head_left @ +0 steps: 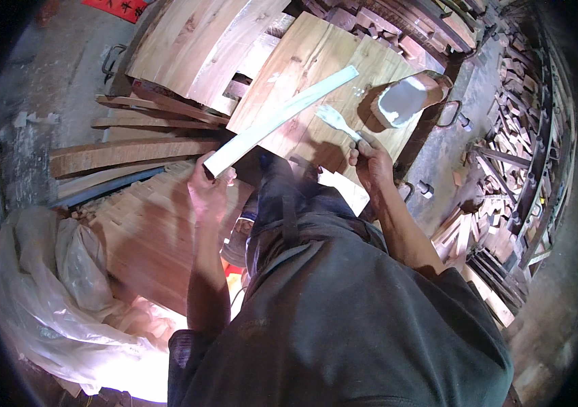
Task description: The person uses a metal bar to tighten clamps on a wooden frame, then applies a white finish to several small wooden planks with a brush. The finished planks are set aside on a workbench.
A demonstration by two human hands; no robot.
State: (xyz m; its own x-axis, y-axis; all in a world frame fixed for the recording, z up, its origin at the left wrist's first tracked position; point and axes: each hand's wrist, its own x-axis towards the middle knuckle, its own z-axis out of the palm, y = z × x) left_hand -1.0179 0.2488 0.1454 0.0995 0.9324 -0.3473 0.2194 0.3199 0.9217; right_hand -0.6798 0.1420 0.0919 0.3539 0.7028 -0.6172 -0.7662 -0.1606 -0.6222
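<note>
A: Left hand (209,192)?
B: Grip closed on near end of long flat wood strip (282,117), top coated pale, lying diagonally over grainy plank bench (316,61).
A: Right hand (369,163)?
B: Clamped on glue-white brush (340,124), just beside strip. Glue pot (405,99) near bench's right edge; bare planks betw.

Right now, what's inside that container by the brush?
The container holds white paste, probably glue, across its visible inside. Its depth and bottom are covered by the paste. The brush, in the right hand, is coated white too.
</note>
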